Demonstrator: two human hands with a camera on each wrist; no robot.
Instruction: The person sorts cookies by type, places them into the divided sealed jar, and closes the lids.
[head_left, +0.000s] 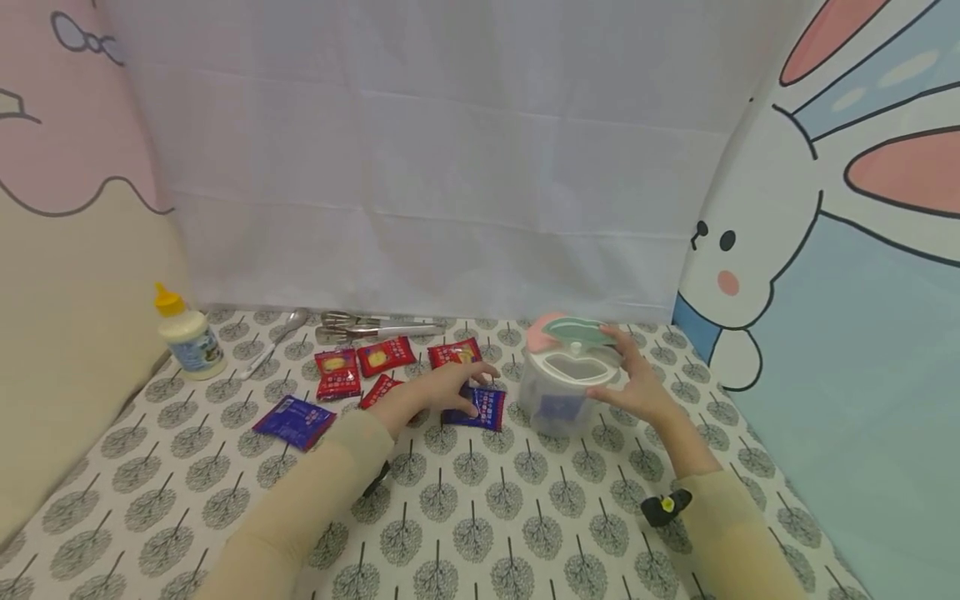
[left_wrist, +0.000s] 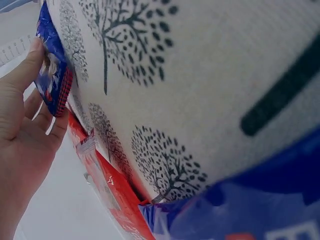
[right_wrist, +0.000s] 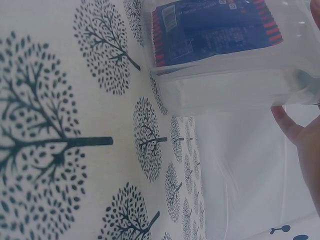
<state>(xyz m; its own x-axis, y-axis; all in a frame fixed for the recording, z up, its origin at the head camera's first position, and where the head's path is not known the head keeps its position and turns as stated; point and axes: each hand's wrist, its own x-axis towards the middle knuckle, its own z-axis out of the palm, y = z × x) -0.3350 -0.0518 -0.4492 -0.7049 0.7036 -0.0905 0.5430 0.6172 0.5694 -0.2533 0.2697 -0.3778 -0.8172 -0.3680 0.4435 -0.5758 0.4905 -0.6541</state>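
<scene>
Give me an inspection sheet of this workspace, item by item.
Surface: white tablecloth printed with dark trees.
Job's things: clear plastic container with white top, foil-like blue packet inside; two loose blue packets and four shiny red packets on the cloth.
Clutter: cream-white bottle with yellow cap, silver metal spoon, silver metal utensils.
Hands: left hand at the loose blue packet nearer the container, grip unclear; right hand holds the container's top.
Cables: nothing seen.
Surroundings: plain white curtain behind; cartoon-printed fabric at both sides.

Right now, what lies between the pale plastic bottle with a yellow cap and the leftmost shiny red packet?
A slim, long-handled silvery spoon lies between the bottle and that packet; the head view shows it.
</scene>
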